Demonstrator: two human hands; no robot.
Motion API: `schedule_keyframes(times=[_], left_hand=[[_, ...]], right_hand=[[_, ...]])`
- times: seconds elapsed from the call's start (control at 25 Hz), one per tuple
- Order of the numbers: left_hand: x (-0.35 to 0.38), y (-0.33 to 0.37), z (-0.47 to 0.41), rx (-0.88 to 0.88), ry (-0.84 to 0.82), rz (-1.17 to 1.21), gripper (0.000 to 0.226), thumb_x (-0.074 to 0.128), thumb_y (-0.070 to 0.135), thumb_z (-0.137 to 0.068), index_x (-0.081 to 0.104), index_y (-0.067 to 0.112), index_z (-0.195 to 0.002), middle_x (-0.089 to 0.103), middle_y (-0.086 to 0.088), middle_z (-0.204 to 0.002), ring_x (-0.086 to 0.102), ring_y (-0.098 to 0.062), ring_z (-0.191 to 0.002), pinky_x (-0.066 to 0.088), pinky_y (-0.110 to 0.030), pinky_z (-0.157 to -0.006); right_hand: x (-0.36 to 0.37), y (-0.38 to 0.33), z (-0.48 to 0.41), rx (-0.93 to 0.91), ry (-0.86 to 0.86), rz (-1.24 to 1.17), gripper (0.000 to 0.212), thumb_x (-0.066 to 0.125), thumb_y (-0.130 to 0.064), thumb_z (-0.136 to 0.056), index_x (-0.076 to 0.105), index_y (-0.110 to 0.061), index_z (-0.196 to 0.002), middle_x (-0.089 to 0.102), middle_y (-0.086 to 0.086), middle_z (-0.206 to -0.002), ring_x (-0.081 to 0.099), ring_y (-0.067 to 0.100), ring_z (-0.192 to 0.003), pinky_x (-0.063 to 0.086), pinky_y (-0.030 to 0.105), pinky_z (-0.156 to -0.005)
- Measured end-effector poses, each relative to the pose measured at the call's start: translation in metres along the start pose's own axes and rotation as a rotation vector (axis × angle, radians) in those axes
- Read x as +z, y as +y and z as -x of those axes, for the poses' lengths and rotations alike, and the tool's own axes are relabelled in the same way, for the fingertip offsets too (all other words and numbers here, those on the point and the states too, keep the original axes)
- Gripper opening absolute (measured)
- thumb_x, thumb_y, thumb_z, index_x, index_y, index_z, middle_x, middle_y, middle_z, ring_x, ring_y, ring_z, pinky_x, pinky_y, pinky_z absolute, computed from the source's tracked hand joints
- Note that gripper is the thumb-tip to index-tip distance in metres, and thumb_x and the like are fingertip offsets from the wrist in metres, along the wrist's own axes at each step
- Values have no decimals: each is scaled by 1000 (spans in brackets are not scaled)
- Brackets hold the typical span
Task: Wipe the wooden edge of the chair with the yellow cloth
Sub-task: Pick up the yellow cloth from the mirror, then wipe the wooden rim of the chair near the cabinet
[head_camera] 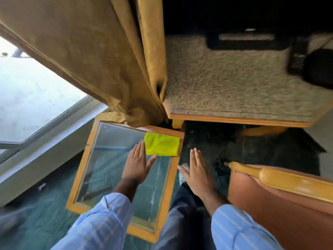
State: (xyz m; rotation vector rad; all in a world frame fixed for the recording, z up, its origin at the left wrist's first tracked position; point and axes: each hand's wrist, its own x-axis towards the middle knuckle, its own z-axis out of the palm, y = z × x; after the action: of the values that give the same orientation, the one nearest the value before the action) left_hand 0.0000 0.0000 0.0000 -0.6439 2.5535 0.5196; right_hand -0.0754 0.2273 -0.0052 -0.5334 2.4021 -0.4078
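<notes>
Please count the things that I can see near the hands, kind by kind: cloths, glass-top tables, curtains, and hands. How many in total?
Yellow cloth: 1
Glass-top table: 1
Curtain: 1
Hands: 2, the left hand and the right hand, both open and holding nothing
Total: 5

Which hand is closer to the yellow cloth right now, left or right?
The left hand. Its fingertips sit right at the edge of the yellow cloth on the glass-topped table, while the right hand is open beyond the table's edge, apart from the cloth.
</notes>
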Motion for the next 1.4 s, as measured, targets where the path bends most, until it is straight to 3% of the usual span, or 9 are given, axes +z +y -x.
schedule_keyframes(times=[0.16, 0.28, 0.44, 0.68, 0.84, 0.96, 1.12, 1.24, 1.4], left_hand=[[58, -44, -54, -269, -47, 57, 82, 41, 62, -103, 32, 4, -161, 46, -17, -163, 34, -33, -155, 18, -53, -127], [97, -70, -104, -375, -42, 287, 82, 52, 54, -103, 30, -2, -159, 37, -23, -167, 33, -35, -156, 24, -45, -127], [135, -84, -147, -485, 30, 452, 78, 64, 46, -99, 39, -4, -154, 44, -30, -158, 41, -42, -149, 32, -46, -121], [164, -73, -177, -620, 170, 550, 47, 77, 36, -91, 59, 2, -117, 69, -25, -116, 65, -43, -111, 49, -42, -84], [152, -53, -173, -654, 224, 821, 10, 76, 17, -90, 67, 12, -90, 73, -19, -98, 71, -41, -100, 58, -52, -91], [134, -22, -136, -620, 247, 1138, 9, 71, 4, -92, 70, 5, -101, 70, -23, -103, 65, -35, -99, 56, -54, -92], [120, 43, -69, -546, 110, 1319, 22, 66, 4, -94, 66, 2, -116, 68, -21, -104, 64, -31, -95, 55, -41, -75], [107, 115, -32, -421, -114, 1396, 21, 61, 0, -97, 68, 6, -115, 82, -11, -99, 79, -27, -85, 66, -35, -61], [88, 241, -5, -151, -445, 1473, 42, 59, 2, -95, 67, 12, -136, 76, -17, -130, 74, -38, -117, 60, -62, -93]], right_hand=[[57, 14, -70, 364, -137, -323, 72, 58, -51, -102, 43, -5, -155, 46, 18, -162, 51, 33, -144, 49, 41, -112], [101, 20, -127, 476, -95, -525, 53, 66, -41, -100, 64, -2, -136, 70, 17, -138, 67, 32, -127, 56, 39, -101], [144, 23, -167, 481, -87, -541, 48, 67, -42, -99, 65, -9, -135, 73, 15, -133, 69, 33, -120, 56, 37, -93], [172, 18, -189, 464, 81, -424, 34, 76, -39, -91, 73, -10, -110, 56, 9, -130, 60, 30, -118, 53, 34, -87], [152, 18, -193, 493, 58, -705, 16, 79, -28, -78, 70, -15, -81, 65, 3, -89, 66, 27, -85, 46, 31, -64], [116, 26, -163, 447, 100, -949, 21, 80, -18, -78, 59, -18, -75, 63, 0, -72, 59, 21, -69, 42, 31, -60], [46, 80, -81, 375, 270, -1080, 31, 81, -7, -79, 62, -31, -78, 69, -10, -76, 63, -1, -69, 48, 16, -63], [-8, 139, -2, 387, 429, -1134, 38, 84, -2, -81, 69, -37, -86, 76, -10, -80, 69, -3, -75, 53, 18, -70], [-98, 214, 89, 396, 722, -1151, 44, 85, 1, -82, 75, -42, -84, 78, -28, -79, 70, -13, -75, 52, 6, -69]])
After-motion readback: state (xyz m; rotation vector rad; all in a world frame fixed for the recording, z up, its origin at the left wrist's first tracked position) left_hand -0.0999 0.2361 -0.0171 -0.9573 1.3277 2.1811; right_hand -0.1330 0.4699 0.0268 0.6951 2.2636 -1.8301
